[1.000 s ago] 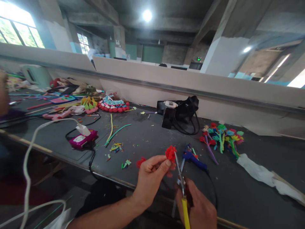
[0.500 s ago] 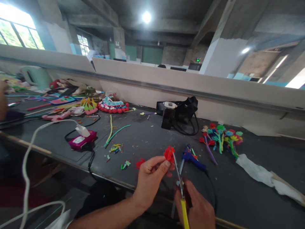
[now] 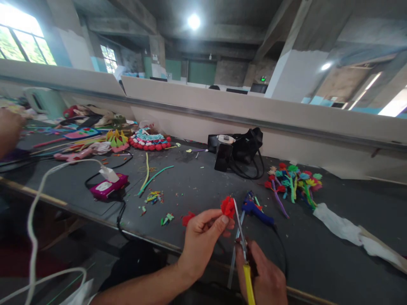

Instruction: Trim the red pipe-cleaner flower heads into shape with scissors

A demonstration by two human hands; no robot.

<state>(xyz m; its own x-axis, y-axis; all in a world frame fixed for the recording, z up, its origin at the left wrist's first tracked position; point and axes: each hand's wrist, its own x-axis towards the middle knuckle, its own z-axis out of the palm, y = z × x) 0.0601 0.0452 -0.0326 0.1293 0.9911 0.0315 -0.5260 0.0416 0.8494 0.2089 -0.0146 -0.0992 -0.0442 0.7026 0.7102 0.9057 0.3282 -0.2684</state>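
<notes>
Between thumb and fingers, my left hand (image 3: 202,237) pinches a red fluffy flower (image 3: 227,206) over the front of the dark table. My right hand (image 3: 265,271) grips yellow-handled scissors (image 3: 243,245), their blades pointing up beside the flower's right side. Whether the blades touch the petals I cannot tell. A second red flower (image 3: 188,218) shows just left of my left hand. Behind the scissors lies a blue glue gun (image 3: 258,213), with a clear glue stick (image 3: 233,258) running down toward the table edge.
A bunch of colourful flowers (image 3: 294,182) with a white-wrapped stem lies at right. Beyond stand a black bag (image 3: 249,148) and a dark box (image 3: 223,156). Left are a magenta power strip (image 3: 110,186), fuzzy stems (image 3: 155,180) and scraps (image 3: 154,197). Another person's hand (image 3: 11,127) is at far left.
The red flower and scissors have shifted slightly right, and the scissor blades look closer together. At far left, the other person's hand has come further into view.
</notes>
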